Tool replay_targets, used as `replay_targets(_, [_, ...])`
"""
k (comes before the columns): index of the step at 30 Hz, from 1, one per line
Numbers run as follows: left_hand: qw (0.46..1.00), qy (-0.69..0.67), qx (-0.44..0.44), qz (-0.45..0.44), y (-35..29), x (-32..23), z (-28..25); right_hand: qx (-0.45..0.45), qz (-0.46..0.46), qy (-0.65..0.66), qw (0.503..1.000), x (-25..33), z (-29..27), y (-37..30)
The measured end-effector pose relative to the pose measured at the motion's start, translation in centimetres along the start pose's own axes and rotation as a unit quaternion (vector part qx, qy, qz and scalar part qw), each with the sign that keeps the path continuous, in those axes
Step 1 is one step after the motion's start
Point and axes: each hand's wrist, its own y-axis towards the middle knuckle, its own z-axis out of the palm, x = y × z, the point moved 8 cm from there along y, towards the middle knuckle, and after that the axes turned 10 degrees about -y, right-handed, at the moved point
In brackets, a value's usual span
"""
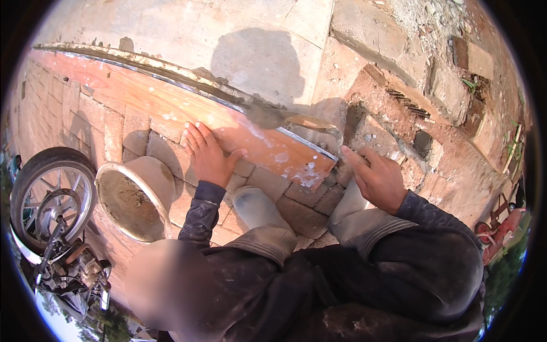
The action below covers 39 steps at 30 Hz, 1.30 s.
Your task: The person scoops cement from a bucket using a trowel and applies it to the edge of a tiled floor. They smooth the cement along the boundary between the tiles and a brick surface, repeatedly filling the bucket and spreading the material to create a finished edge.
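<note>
A long orange-brown plank [262, 145] with white splashes stands on edge along the rim of a pale concrete slab. My left hand [205, 155] lies open on its near side, fingers spread and thumb out. My right hand [377, 178] is closed beyond the plank's right end, its index finger stretched forward. From it a trowel [310, 121] seems to reach left over the slab's edge, grey and smeared at its tip. The handle is hidden in my grip. Left of my left forearm, a tilted bucket [162, 175] holds some grey-brown mortar [128, 199].
My pale boots [256, 206] stand on paving blocks [302, 214] close to the plank. A motorcycle's front wheel [54, 199] is at the left. Broken masonry [393, 97] and rubble lie to the right of the smooth slab [171, 28]. A red shoe [501, 231] shows at the far right.
</note>
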Motion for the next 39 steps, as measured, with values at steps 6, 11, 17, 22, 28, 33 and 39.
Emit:
replay_targets(6, [1.0,0.001,0.006,-0.003,0.0,-0.1,0.2,-0.037,-0.02,-0.022,0.999,0.1,-0.7,-0.3])
replay_targets(11, [1.0,-0.001,0.008,-0.005,-0.1,0.1,0.1,-0.068,-0.023,-0.029,0.997,0.5,-1.4,-0.3])
replay_targets(17, [1.0,-0.007,0.019,-0.02,0.0,0.0,0.0,-0.062,-0.034,-0.036,0.997,0.9,-1.5,0.6])
replay_targets(22, [1.0,-0.009,0.014,-0.014,0.1,-0.2,0.0,-0.052,-0.056,-0.042,0.996,1.1,-1.6,0.0])
replay_targets(28, [0.999,-0.004,0.026,-0.024,0.1,-0.1,0.1,0.013,-0.025,-0.042,0.999,1.6,-0.8,0.5])
replay_targets(33, [0.999,-0.002,0.025,-0.023,0.1,-0.2,0.2,0.019,-0.029,-0.046,0.998,1.7,-0.6,0.5])
replay_targets(39, [0.999,0.005,0.029,-0.032,0.3,-0.2,-0.2,-0.009,-0.043,-0.067,0.997,2.0,-0.6,0.8])
